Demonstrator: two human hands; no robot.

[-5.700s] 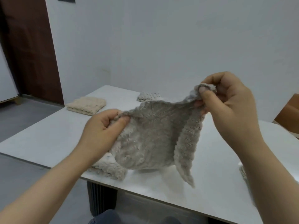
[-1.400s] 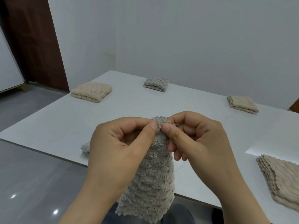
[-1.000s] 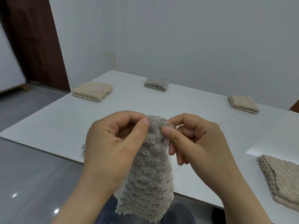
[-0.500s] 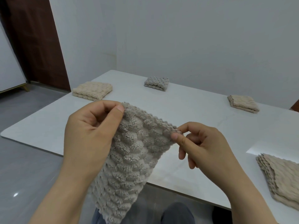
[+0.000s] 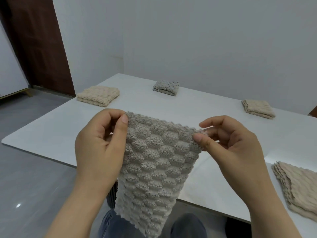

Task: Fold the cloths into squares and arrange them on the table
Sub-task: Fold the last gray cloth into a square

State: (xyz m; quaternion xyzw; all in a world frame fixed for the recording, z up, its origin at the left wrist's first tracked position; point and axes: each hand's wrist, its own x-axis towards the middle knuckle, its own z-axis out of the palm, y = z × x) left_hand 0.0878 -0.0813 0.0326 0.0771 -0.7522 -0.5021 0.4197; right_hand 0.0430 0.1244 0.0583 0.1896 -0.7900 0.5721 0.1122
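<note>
The grey cloth (image 5: 152, 162) hangs between both hands. The left hand (image 5: 101, 148) pinches one top corner. The right hand (image 5: 229, 143) pinches the other.

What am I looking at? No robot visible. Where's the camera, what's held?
No machine: a person works with bare hands, filmed by one camera on their head, looking forward and down. The left hand and right hand each pinch a top corner of a bubbly grey cloth hanging before the white table. On it lie three folded squares: left beige square, grey square at the back, right beige square. A stack of beige cloths sits near right.
</note>
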